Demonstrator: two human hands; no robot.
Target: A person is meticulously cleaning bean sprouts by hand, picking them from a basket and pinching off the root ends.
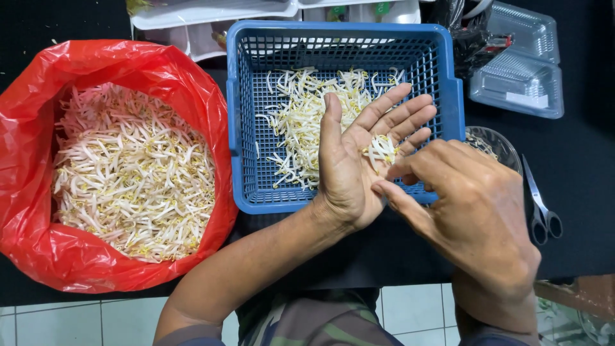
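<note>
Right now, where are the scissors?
In the head view, the scissors lie on the dark table at the far right, beside the right hand and below the clear plastic containers.

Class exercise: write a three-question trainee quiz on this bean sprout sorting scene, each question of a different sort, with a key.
1. True or false: the left hand lies palm up over the blue basket.
2. Which holds more bean sprouts? A. the red bag B. the blue basket C. the clear boxes
3. Fill in: the right hand puts its fingers to a small bunch of ______ on the left palm.

Key: 1 true; 2 A; 3 sprouts.
</note>
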